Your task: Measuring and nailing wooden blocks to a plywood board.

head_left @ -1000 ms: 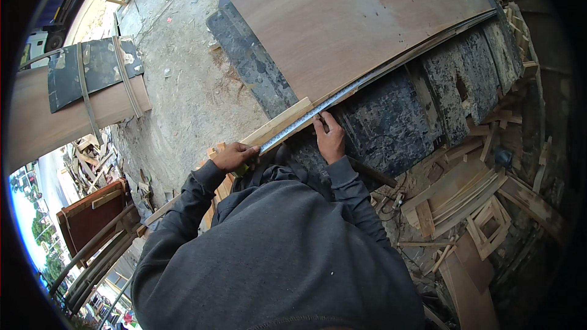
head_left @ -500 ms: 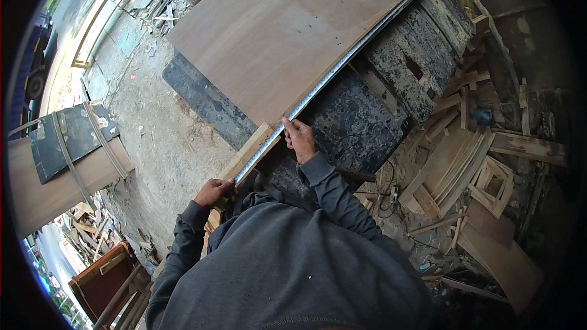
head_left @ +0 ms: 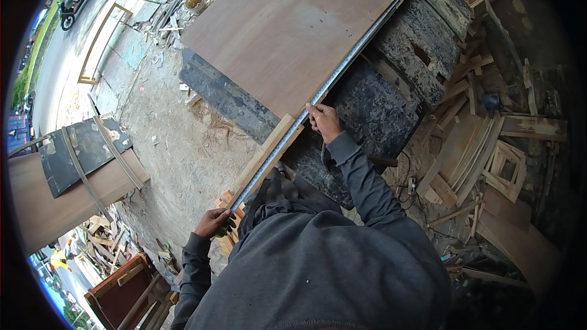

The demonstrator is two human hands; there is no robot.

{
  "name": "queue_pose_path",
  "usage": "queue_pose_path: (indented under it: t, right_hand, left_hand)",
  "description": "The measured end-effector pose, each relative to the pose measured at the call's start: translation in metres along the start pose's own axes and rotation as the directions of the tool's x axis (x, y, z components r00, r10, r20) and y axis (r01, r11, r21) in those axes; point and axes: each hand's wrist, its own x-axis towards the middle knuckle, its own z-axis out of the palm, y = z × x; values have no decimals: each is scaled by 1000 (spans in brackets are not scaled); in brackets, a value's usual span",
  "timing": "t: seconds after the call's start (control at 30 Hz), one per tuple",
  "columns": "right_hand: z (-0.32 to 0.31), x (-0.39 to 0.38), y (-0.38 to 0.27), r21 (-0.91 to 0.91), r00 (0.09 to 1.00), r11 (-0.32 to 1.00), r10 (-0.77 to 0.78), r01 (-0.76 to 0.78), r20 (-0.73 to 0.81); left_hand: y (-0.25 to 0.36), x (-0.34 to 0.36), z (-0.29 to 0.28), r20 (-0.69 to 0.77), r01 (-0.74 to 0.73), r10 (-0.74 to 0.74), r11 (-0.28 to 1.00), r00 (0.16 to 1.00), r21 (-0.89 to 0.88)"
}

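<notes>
My left hand's grip is clenching the near end of the measuring tape (head_left: pixel 271 160). Left hand (head_left: pixel 211 222) low, right hand (head_left: pixel 324 122) pinching it by the plywood (head_left: pixel 293 36) corner, probably so it's running straight. The tape's lying along a wood strip (head_left: pixel 258 161) and the plywood edge, guessing they're backing it up. A scuffed black tabletop (head_left: pixel 379 116) is sitting under the sheet.

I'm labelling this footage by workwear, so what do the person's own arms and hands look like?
The left hand and right hand are bare, without gloves. Long, dark grey sleeves cover the arms down to snug cuffs at the wrists, matching the dark grey top. No markings stand out on the sleeves.
</notes>
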Motion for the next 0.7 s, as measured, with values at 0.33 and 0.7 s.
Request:
queue_pose_path:
  t: [0.33,0.7]
  right_hand:
    - [1,4,0,-42,997,999,-7,3,-78]
    - [10,-28,49,-450,966,858,-253,248,50]
  left_hand:
    - [-22,-4,-30,-61,-40,42,999,997,38]
    - [-28,-9,-23,-58,-19,18,1000,998,-18]
